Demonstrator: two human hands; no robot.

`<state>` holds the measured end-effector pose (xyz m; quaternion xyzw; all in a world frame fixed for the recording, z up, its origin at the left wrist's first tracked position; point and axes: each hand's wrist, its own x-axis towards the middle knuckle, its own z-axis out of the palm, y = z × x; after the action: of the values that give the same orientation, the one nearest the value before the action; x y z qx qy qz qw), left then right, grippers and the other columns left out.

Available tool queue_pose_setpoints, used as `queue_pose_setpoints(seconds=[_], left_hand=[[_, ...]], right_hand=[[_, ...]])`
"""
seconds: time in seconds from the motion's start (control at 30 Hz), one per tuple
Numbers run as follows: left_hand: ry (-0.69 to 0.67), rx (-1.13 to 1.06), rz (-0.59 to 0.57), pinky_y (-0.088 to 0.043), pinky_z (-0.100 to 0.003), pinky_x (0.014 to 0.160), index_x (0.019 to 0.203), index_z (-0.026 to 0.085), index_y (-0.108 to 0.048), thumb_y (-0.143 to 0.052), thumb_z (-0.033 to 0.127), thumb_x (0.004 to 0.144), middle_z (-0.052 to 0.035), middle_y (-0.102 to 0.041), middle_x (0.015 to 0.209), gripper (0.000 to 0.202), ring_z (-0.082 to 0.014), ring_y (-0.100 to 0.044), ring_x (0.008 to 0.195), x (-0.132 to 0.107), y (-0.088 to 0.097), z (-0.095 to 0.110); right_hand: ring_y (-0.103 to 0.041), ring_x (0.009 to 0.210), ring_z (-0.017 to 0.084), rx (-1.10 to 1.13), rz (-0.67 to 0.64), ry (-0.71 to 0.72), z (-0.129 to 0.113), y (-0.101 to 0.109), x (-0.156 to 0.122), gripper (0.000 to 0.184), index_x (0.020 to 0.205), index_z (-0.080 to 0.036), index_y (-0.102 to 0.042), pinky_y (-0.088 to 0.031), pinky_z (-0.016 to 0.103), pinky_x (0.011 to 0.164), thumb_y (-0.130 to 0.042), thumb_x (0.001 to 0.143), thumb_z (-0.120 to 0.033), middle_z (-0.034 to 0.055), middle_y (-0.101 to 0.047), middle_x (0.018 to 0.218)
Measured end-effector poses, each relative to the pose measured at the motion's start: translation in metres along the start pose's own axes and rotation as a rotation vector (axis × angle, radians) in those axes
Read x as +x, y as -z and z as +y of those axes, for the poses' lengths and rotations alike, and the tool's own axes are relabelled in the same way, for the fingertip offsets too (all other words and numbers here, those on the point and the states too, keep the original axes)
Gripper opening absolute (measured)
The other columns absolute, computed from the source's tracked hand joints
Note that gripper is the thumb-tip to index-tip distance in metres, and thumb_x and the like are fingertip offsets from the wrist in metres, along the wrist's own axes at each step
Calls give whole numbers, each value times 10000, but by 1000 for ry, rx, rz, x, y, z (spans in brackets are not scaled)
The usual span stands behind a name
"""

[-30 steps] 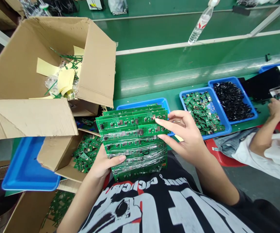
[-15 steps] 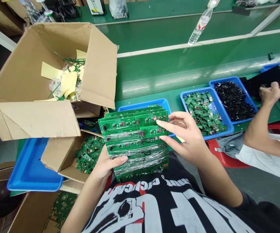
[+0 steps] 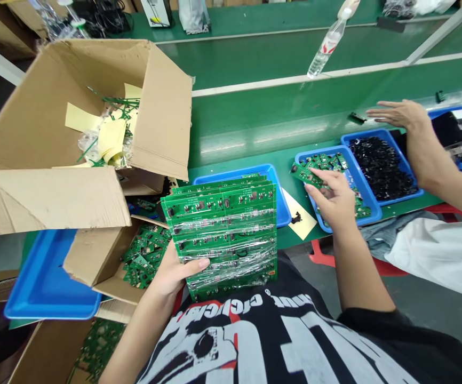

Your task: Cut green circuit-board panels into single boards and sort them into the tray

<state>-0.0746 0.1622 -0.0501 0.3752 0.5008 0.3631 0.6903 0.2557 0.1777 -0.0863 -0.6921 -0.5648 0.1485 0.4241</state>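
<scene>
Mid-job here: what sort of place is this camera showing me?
Probably an electronics assembly workshop: a long green workbench, a plastic-wrapped stack of green circuit boards, and blue trays of small loose boards and black parts.

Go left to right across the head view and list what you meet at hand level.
Blue plastic tray → shrink-wrapped stack of green circuit boards → yellow paper sheet → blue tray of green boards → blue tray of black parts

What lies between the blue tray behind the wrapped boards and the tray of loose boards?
Head view: a yellow paper with a small black part on it.
</scene>
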Motion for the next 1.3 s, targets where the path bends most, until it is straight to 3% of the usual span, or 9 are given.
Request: queue_pose_setpoints(seconds=[0.1, 0.2, 0.3, 0.43, 0.57, 0.7, 0.83, 1.0, 1.3], left_hand=[[20, -30, 8, -485, -419, 799, 1063, 155, -573, -759, 216, 463, -100, -675, 942, 631, -310, -606, 905, 0, 0, 0], [51, -77, 43, -494, -402, 777, 1043, 162, -580, -757, 209, 457, -85, -683, 916, 614, -303, -613, 889, 0, -1, -1], [88, -150, 84, -500, -396, 762, 1026, 172, -582, -749, 203, 456, -67, -689, 885, 595, -294, -620, 873, -1, -4, -3], [137, -241, 158, -497, -389, 768, 998, 169, -589, -726, 184, 479, -50, -696, 838, 537, -279, -624, 867, -1, -8, -8], [199, -331, 228, -488, -385, 787, 974, 156, -594, -703, 160, 512, -46, -696, 837, 475, -267, -623, 873, 1, -9, -13], [281, -420, 236, -482, -396, 798, 906, 143, -608, -693, 175, 520, -60, -692, 858, 397, -268, -628, 855, 5, -9, -17], [350, -523, 220, -482, -411, 796, 842, 145, -617, -678, 257, 542, -73, -693, 820, 325, -281, -632, 833, 8, -7, -19], [329, -560, 181, -471, -410, 834, 852, 176, -618, -682, 352, 533, -62, -695, 848, 370, -302, -607, 914, 7, -2, -15], [244, -331, 156, -517, -377, 758, 730, 178, -627, -718, 375, 535, -49, -701, 819, 291, -264, -631, 863, 30, -7, -3]], right_hand=[[-471, 946, 264, -263, 84, -296, 73, -8, -4, 392, 1031, -119, -606, -421, 429, 798, -571, 690, -309, 127, -497, 940], [-410, 1021, 313, -479, 178, -553, 119, -14, -23, 387, 1003, -76, -604, -336, 473, 871, -564, 678, -282, 178, -477, 989], [-373, 1060, 348, -563, 232, -692, 138, -17, -41, 411, 1042, -99, -569, -327, 490, 846, -548, 684, -300, 204, -441, 1078], [-342, 1112, 363, -587, 286, -678, 138, -20, -43, 522, 1140, -102, -488, -281, 512, 891, -562, 668, -310, 216, -402, 1166], [-314, 1162, 345, -393, 225, -508, 104, -29, -32, 569, 1178, -98, -449, -258, 503, 935, -557, 673, -335, 212, -377, 1219], [-505, 1013, 267, 321, -316, -413, 25, -53, -41, 566, 1200, -181, -429, -398, 441, 850, -518, 726, -479, 157, -469, 1182], [-488, 1084, 251, 916, -795, -412, -54, -67, -61, 610, 1198, -239, -453, -377, 420, 916, -488, 712, -606, 96, -491, 1224], [-507, 1075, 251, 1150, -804, -434, -100, -54, -58, 602, 1223, -225, -439, -392, 402, 919, -596, 702, -484, 78, -543, 1178], [-470, 1118, 239, 972, -705, -231, -116, -32, -41, 566, 1206, -250, -472, -382, 394, 941, -654, 680, -353, 42, -544, 1185]])
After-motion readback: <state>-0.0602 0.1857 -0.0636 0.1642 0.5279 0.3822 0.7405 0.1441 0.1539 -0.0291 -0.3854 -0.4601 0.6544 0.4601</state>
